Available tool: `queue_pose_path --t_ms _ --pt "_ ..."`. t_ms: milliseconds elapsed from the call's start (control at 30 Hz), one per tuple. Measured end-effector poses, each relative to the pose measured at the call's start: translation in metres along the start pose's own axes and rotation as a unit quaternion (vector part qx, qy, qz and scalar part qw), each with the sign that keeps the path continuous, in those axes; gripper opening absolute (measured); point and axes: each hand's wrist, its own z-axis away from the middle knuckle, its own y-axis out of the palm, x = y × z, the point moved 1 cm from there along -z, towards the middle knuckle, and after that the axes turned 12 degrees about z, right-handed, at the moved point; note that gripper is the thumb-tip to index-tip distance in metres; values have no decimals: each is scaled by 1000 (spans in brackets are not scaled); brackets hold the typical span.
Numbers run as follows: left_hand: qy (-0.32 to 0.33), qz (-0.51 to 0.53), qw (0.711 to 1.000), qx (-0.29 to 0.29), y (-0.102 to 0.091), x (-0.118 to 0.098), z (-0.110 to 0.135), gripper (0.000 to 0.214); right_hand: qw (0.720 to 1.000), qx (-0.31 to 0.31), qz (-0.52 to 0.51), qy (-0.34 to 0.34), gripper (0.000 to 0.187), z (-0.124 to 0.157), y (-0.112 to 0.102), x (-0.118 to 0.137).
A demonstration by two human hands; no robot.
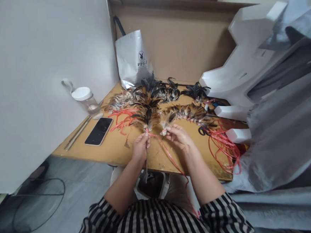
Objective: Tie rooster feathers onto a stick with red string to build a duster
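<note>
My left hand [141,146] is closed around the thin stick of a feather duster [146,111], just below its brown and black feathers. The stick's lower end points down past the table edge. A red plastic strip [169,153] runs from the tied feathers, across the table and down toward my lap. Just to the right, my right hand [178,137] pinches the pale base of a small feather bunch [168,118], fingertips closed on it. A row of brown feather bunches [189,111] lies beyond my right hand.
A phone [98,131], two thin sticks [77,133] and a white-lidded jar [86,99] are on the left. More feathers [122,99] and a silver bag [132,59] stand behind. Red strips [224,149], black scissors handles [202,131] and white foam [236,136] lie right.
</note>
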Motion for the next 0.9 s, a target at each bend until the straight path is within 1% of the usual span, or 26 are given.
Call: queue_pose_path --t_ms 67,100,167,233,367,500,633,733,900 --pt "12 -9 1000 -6 0 1 1 26 999 22 -24 -12 29 0 20 -3" --pt "17 -9 1000 -6 -1 2 1 27 999 22 -32 -13 31 0 27 -6" --pt "21 -1 1000 -9 -1 3 1 27 999 9 -35 -6 33 -4 38 -11" --pt "21 14 1000 -13 -1 4 1 27 1000 -12 -19 6 33 -7 44 -17" --pt "24 25 999 -4 -2 5 0 24 1000 -29 8 3 35 -14 45 -24" --pt "41 8 999 -1 -3 7 0 28 999 -34 10 -7 35 -20 43 -26" --pt "50 -3 999 7 -2 8 2 33 998 -30 47 -25 33 -26 44 -32" --pt "49 -19 999 14 0 8 3 32 996 -24 79 -38 31 -28 45 -34" --pt "45 -39 998 12 1 7 4 28 994 -15 104 -41 30 -27 44 -33"
